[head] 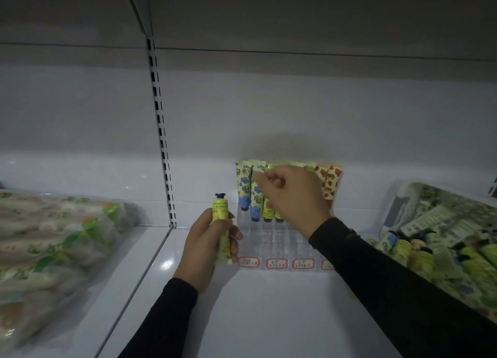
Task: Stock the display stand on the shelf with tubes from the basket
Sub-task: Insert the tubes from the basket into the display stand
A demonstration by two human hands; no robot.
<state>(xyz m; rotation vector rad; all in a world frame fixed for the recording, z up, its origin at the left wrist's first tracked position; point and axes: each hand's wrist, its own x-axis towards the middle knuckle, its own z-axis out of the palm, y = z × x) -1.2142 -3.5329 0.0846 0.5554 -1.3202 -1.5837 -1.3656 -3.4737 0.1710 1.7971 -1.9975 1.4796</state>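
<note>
We're gripping 1 yellow tube [222, 223] in left hand [207, 247]; right hand [295, 196] is pinching a tube top [258, 169] in the display stand [277, 239].

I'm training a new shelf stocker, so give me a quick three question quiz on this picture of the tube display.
1. True or false: the left hand grips a yellow tube with its black cap pointing up.
2. Where is the basket? A) right of the display stand B) left of it C) on the shelf above.
3. Fill in: the tubes at the stand's right end have a ____ print.

Key: 1 true. 2 A. 3 strawberry; see the strawberry tubes. The right hand is at the back row, its fingers curled over the tube tops.
</note>
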